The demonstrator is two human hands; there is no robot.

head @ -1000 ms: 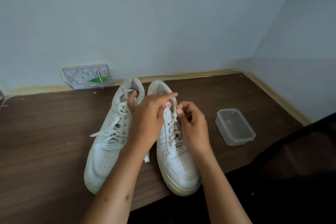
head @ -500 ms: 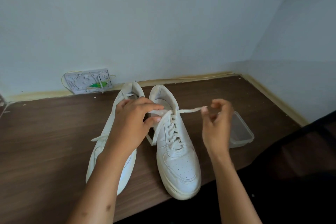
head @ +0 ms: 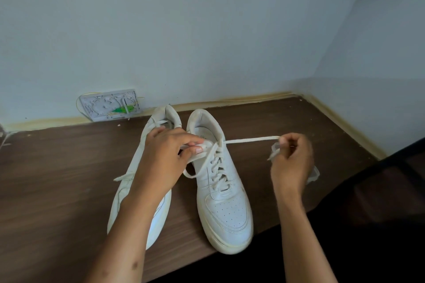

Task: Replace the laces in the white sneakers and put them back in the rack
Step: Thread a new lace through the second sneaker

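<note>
Two white sneakers stand side by side on the brown wooden desk (head: pixel 57 179), toes toward the person. Right sneaker (head: pixel 224 190) is laced through its lower eyelets; one lace end (head: pixel 250 139) is drawn taut sideways, pinched in the right hand (head: pixel 291 161). Left hand (head: pixel 164 156) pinches the other lace end at the sneaker's top eyelets. Left sneaker (head: pixel 147 202) is partly hidden by the forearm; its lacing cannot be judged. Judgement: lacing unfinished, whether unthreading or threading is unclear. No rack in view; return not begun.
</note>
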